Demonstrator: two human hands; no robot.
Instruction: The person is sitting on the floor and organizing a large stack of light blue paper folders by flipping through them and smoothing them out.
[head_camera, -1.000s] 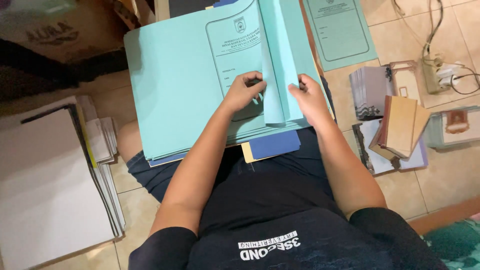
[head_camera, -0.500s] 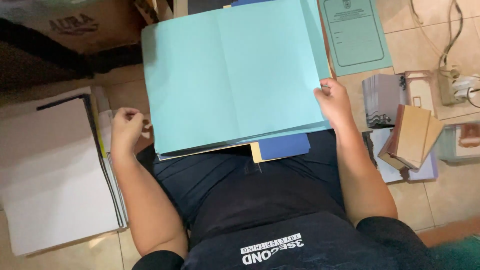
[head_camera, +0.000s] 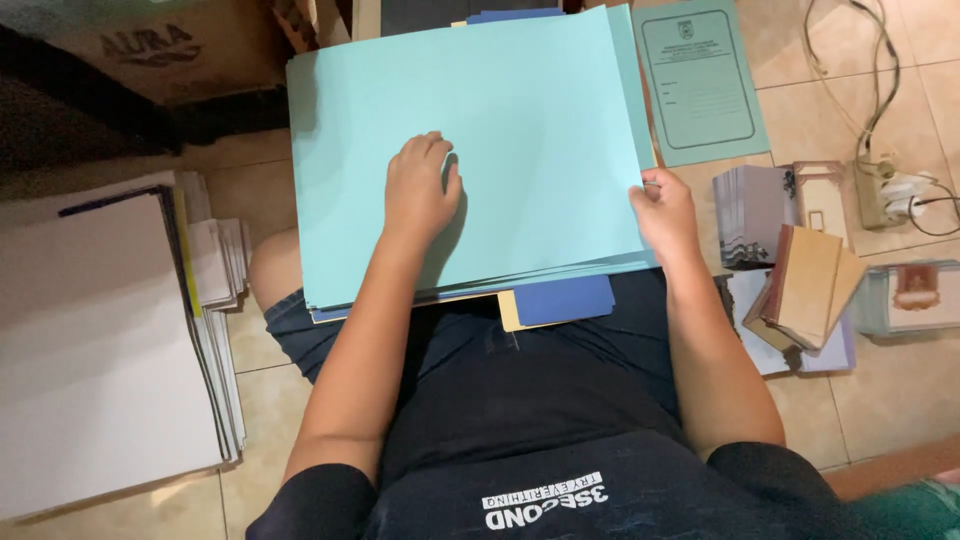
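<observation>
The pale blue folder (head_camera: 520, 150) lies on the person's lap, atop a stack. The left hand (head_camera: 420, 190) rests palm-down on it, fingers flat and spread — gripping nothing. The right hand (head_camera: 665, 215) curls over the folder's right edge, fingers pinching it.

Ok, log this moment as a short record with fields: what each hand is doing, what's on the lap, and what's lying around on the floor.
left hand: left hand lies flat, palm down, on the light blue sheet
right hand: right hand grips the sheet's right edge
lap: stack of light blue folders with a dark blue folder sticking out underneath
floor, left: pile of white paper
floor, right: printed green folder, small card stacks, power strip
</observation>
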